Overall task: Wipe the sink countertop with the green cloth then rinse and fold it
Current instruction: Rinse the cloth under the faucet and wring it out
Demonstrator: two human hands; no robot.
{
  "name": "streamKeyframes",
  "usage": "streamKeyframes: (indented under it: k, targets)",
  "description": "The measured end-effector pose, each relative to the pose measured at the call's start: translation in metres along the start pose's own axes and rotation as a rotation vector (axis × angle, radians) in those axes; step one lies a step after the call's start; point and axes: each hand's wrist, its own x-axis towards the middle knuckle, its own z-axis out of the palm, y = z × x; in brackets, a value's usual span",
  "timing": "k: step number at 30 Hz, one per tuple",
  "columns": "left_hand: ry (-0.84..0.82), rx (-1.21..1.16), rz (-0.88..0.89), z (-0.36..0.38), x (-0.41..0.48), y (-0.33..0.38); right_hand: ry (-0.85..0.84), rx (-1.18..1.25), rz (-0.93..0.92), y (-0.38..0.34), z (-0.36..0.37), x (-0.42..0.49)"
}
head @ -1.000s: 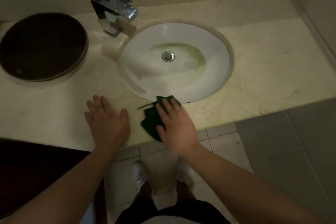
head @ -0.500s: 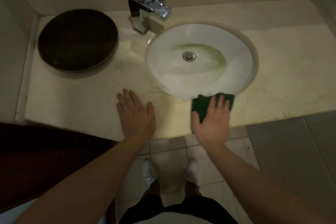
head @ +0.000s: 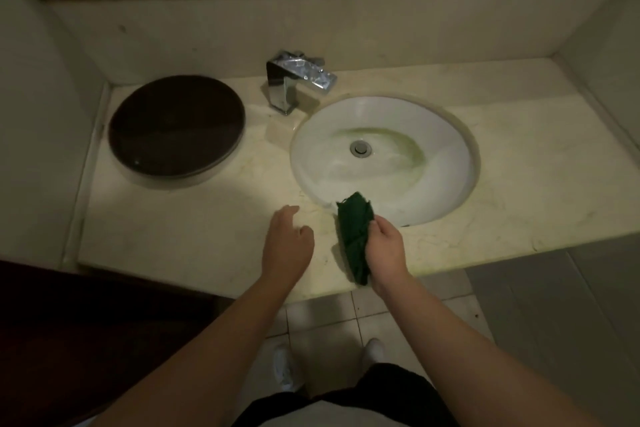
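Pale stone bench, white sink at right. Right hand grips bunched green cloth by near sink rim. Left hand loose, holds nothing, just left of cloth.

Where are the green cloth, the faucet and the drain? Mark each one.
green cloth (head: 353, 229): head view, on its bunched middle.
faucet (head: 301, 74): head view, on the flat top of the chrome spout.
drain (head: 361, 148): head view, on the centre of the metal stopper.
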Motion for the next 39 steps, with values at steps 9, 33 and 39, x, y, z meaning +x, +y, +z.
streamKeyframes:
  k: [9, 33, 39]
  targets:
    - [-0.348, -0.694, -0.302, 0.034, 0.019, 0.072, -0.439, 0.617, 0.327, -0.061, -0.045, 0.036]
    - [0.060, -1.264, -0.589, 0.089, 0.121, 0.153, -0.636, -0.100, -0.281, -0.172, -0.090, 0.198]
    - [0.275, -0.613, -0.211, 0.078, 0.139, 0.146, -0.688, -0.319, -0.755, -0.228, -0.075, 0.172]
